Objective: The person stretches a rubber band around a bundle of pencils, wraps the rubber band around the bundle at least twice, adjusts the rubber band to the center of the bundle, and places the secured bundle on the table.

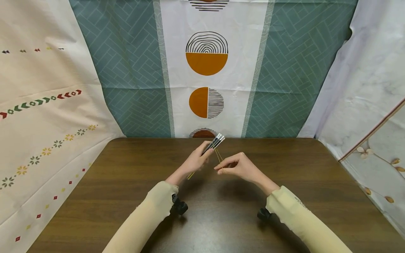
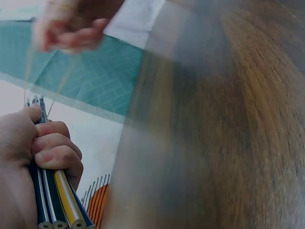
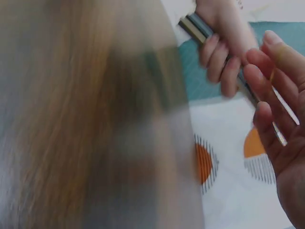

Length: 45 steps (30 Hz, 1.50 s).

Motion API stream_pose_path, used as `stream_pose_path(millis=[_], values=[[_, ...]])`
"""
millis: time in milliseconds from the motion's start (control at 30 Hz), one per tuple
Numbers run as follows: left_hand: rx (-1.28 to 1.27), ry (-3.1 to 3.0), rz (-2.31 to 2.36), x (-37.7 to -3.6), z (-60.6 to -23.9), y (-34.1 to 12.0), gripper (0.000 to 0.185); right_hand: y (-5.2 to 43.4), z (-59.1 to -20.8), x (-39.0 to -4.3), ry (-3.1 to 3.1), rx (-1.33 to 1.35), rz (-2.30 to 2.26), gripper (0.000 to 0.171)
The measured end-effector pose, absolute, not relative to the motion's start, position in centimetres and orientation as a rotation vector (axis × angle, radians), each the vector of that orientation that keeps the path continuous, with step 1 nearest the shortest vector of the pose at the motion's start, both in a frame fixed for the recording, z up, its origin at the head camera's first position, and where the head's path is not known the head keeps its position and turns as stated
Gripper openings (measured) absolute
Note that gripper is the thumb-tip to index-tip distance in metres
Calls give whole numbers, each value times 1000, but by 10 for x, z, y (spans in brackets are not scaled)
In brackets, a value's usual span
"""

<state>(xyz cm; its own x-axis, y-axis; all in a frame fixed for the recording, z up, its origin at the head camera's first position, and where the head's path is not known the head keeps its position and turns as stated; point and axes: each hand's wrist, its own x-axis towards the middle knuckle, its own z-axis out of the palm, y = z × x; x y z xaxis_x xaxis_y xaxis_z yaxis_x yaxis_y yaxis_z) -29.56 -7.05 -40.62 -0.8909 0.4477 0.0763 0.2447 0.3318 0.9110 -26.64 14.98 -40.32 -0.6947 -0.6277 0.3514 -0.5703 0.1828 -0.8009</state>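
My left hand (image 1: 196, 161) grips a bundle of pencils (image 1: 217, 141), fingers curled round the middle. In the left wrist view several pencil ends show, dark blue and green ones with pale stripes and one yellow pencil (image 2: 69, 202). A thin yellow rubber band (image 1: 218, 156) stretches from the bundle's silvery upper end to my right hand (image 1: 243, 169). The fingertips of that hand hold the band's far end, a short way right of the pencils. Whether the band loops fully round the bundle is hidden by the left fingers.
Both hands are above a brown wooden table (image 1: 126, 211). A patterned cloth (image 1: 136, 70) hangs behind the table's far edge, with further cloths at the left and right sides. Dark wrist cameras (image 1: 180, 206) sit below both sleeves.
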Motion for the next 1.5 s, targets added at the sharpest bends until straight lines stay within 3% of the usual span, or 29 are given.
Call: stream_pose_path(millis=[100,233,433,633,1000,1300,1500], values=[[579,2345,1609,-297,-413,-66,33,140,-399,-262,2371,-1273,-1688,22],[526,2223,1697,-295,-420,-58,33,129,-399,-257,2439,-1234,-1892,39],[507,2247,1910,-287,-418,-46,37,117,-391,-245,2655,-760,-2185,62],[706,2603,1849,-282,-412,-42,38,116,-383,-248,2622,-365,-2346,51],[1157,2836,1106,-281,-414,-71,41,132,-387,-266,2722,-443,-2061,33],[1402,2810,671,-273,-412,-76,41,139,-372,-274,2554,-343,-1765,46],[1429,2719,619,-262,-413,-77,38,141,-372,-281,2522,-314,-1628,37]])
